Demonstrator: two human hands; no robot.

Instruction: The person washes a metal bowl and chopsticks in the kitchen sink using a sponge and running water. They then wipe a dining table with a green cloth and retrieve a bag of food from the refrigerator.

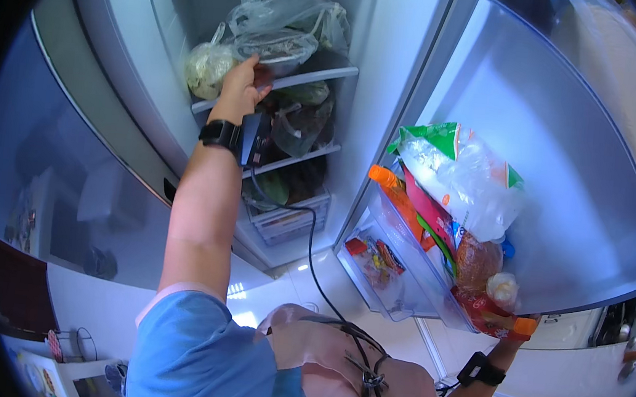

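My left hand [254, 80] reaches into the open refrigerator, its fingers at the front edge of a clear plastic-wrapped container [278, 48] on a shelf; whether it grips the container is unclear. Beside the wrist, on the left, sits a knotted clear bag of pale food [208, 70]. More clear plastic bags [298, 13] lie behind the container. On the right, my right forearm [481, 381] extends past the lower edge of the open door, and the hand is hidden behind the door and its packets. A red pouch with an orange cap [490, 318] is at that edge.
Lower shelves hold bagged vegetables [302, 122] above a drawer [293, 222]. The open door [572, 183] fills the right side, its bin [420, 266] packed with pouches and bags. A black cable [311, 255] hangs from my left wrist across the gap. Tiled floor [298, 283] shows below.
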